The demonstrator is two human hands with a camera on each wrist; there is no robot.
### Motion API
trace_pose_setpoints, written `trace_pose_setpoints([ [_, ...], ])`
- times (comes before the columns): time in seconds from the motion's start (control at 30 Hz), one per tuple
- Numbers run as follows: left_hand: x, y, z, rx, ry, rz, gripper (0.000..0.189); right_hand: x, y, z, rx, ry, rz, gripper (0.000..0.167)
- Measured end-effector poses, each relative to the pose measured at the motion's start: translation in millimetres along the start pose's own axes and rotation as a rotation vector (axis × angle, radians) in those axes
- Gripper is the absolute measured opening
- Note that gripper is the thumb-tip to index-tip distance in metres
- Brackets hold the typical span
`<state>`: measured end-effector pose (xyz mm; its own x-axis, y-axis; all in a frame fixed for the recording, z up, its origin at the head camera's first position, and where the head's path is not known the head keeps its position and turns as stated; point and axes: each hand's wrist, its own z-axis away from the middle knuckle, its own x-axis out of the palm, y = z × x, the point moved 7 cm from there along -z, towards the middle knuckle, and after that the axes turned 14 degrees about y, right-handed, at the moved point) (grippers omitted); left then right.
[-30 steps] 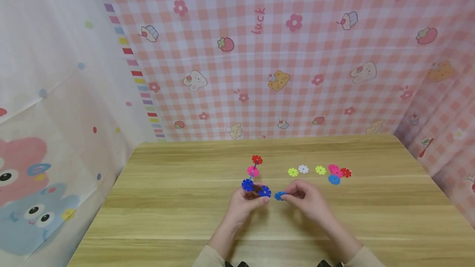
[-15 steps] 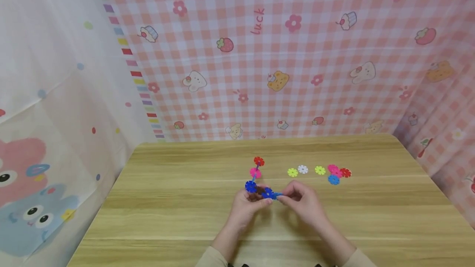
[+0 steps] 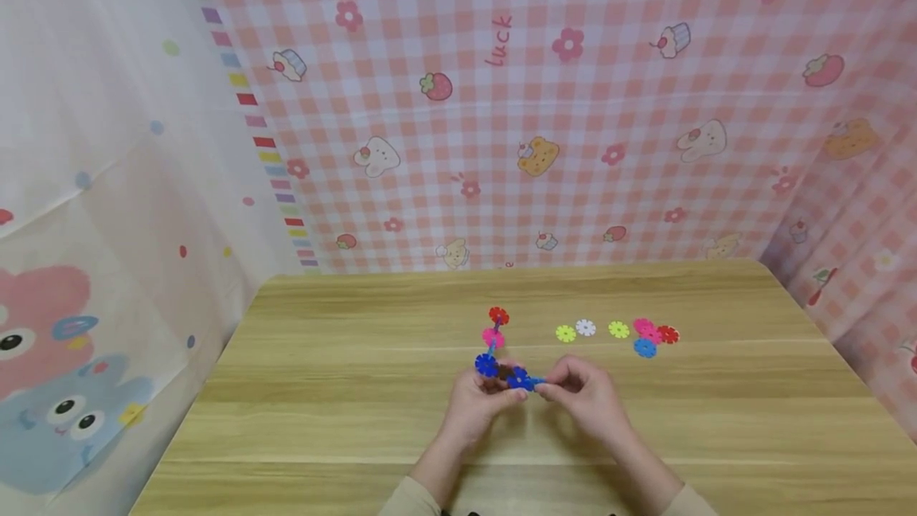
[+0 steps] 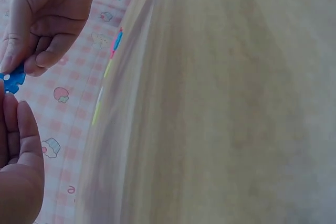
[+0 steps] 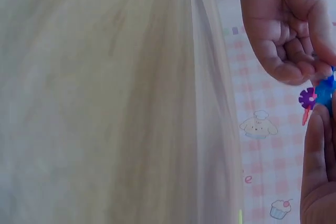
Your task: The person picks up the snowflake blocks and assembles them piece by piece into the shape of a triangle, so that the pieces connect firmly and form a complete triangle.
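My left hand (image 3: 474, 408) pinches a chain of slotted snowflake discs near its dark blue end disc (image 3: 519, 378). From there the chain runs through a brown disc (image 3: 505, 373) and another dark blue disc (image 3: 486, 365), then up past a pink disc (image 3: 493, 338) to a red disc (image 3: 499, 315) at the far end. Between thumb and fingers, my right hand (image 3: 589, 398) pinches a light blue snowflake disc (image 3: 534, 383), its edge right at the end disc. A purple disc (image 5: 307, 98) of the chain shows in the right wrist view.
On the wooden table (image 3: 322, 388), behind my right hand, lie a yellow disc (image 3: 566, 334), a white disc (image 3: 585, 327) and another yellow disc (image 3: 619, 330). Right of them, pink discs (image 3: 648, 330), a red disc (image 3: 669, 334) and a blue disc (image 3: 645, 348) lie clustered. A checked curtain (image 3: 487, 118) hangs behind.
The light blue disc and the chain's dark blue end disc, apart a second ago, have come edge to edge. The chain has shifted slightly right and toward me.
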<state>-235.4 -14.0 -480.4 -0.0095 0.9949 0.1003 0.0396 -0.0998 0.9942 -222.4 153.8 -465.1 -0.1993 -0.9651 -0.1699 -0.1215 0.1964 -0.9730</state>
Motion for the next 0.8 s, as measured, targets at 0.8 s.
trace_pose_setpoints([
  [0.8, -2.6, 3.4, -3.9, 0.012, 0.02, 0.071, 0.034, -2.6, 2.0, -2.0, -0.046, -0.058, -0.128, 0.012],
])
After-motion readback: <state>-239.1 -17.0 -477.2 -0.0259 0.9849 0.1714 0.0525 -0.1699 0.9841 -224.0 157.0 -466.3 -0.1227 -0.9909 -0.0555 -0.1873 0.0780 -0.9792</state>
